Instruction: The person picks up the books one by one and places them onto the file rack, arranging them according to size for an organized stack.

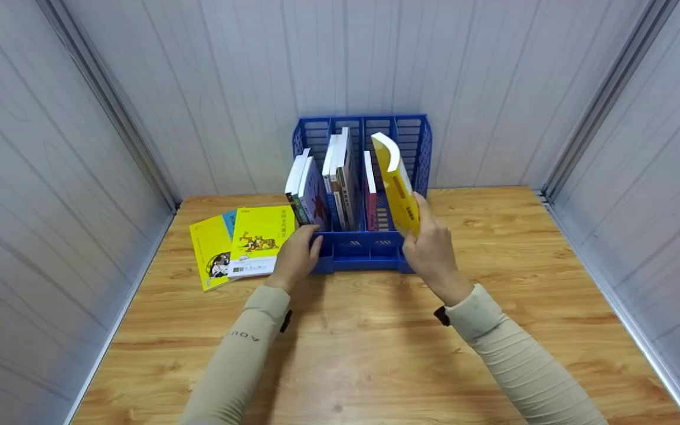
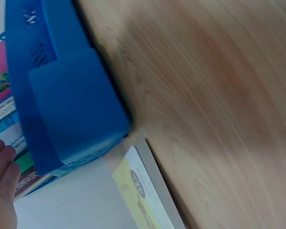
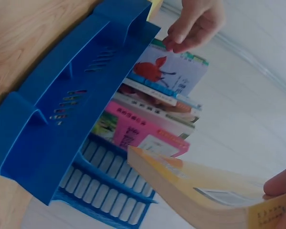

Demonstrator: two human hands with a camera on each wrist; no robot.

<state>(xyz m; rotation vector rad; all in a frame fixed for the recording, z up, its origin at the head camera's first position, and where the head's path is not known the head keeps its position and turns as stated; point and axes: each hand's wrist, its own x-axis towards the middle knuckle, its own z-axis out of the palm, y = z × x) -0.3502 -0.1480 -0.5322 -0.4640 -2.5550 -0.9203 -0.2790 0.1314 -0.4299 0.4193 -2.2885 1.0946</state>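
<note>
My right hand (image 1: 431, 251) grips a thick yellow book (image 1: 397, 192) by its spine edge. The book is tilted, its pages slightly bowed, above the right-hand compartments of a blue book rack (image 1: 352, 251). My left hand (image 1: 296, 257) rests by the front left corner of the rack, its fingers (image 2: 2, 164) against or very near the spines of the leftmost books (image 1: 304, 186); exact contact is unclear. More upright books (image 1: 340, 177) stand in the second compartment. A thin pink-red book (image 3: 138, 130) stands to their right, on the side towards the yellow book.
Left of the rack, a yellow picture-covered book (image 1: 260, 239) overlaps another yellow book (image 1: 213, 251) and a blue one (image 1: 229, 221) on the wooden table (image 1: 363, 348). Pale panel walls (image 1: 245, 88) enclose the table at the back and both sides.
</note>
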